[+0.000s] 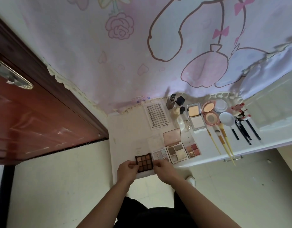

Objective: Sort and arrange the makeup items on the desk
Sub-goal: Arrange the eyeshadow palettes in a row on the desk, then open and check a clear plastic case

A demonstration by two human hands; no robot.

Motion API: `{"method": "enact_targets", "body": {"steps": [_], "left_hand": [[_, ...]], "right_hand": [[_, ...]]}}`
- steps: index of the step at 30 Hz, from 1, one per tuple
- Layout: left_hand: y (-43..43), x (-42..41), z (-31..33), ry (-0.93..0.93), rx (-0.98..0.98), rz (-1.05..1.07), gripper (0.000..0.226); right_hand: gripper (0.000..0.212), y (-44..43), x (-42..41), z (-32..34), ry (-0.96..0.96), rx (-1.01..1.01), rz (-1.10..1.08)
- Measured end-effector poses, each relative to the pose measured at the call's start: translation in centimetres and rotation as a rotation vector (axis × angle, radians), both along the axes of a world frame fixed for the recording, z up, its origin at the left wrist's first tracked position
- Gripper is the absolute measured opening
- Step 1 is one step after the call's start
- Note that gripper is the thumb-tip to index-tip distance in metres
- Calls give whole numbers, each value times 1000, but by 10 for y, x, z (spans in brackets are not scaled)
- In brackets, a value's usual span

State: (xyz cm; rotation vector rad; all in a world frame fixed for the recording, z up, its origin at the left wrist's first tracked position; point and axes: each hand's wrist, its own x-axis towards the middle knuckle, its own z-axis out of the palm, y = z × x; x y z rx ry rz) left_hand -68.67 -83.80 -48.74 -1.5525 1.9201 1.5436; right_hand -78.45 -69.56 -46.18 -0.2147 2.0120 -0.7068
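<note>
Pinching a brown eyeshadow palette (144,162) between left hand (126,170) and right hand (163,170), with fingers curled onto its opposite side edges, right over the near lip of the desk (125,129); cannot tell whether resting on it or lifted just clear. Probably light and rigid, judging by the thin dark frame: easy to carry, yet likely slick on the smooth faces, so best taken by the side edges as here, never across the open pans. Fragile in the powder, by the look of it, prone to cracking on a knock and smearing under a fingertip; better to keep level and set down flat than to drop. Cannot tell about a hinged clear lid beyond the fingers; if present, avoid lifting by it. Just past the right hand's fingertips, close beside the held piece: a pastel palette (160,154), and further toward that hand's outer side a four-pan palette (177,152) with pink lid raised. Likely meant to slot in beside these, in line.
</note>
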Motion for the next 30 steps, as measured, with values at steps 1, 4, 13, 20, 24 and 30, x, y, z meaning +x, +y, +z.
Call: {"method": "enact_targets", "body": {"steps": [1, 4, 13, 20, 24, 30], "left_hand": [[-1, 0, 0, -3, 5, -7, 9], [-2, -4, 7, -25, -56, -51, 17], [-32, -76, 29, 74, -408, -180, 31], [-30, -169, 22, -83, -298, -305, 76], [-17, -207, 16, -224, -319, -292, 108], [-15, -217, 8, -269, -326, -255, 113]], "right_hand": [[33, 0, -2, 0, -3, 2, -20], [34, 2, -8, 2, 39, 6, -52], [25, 25, -41, -1, 192, 5, -291], [20, 39, -55, -3, 215, -2, -361], [21, 43, -57, -1, 247, 13, -326], [22, 49, -58, -8, 278, 70, -253]]}}
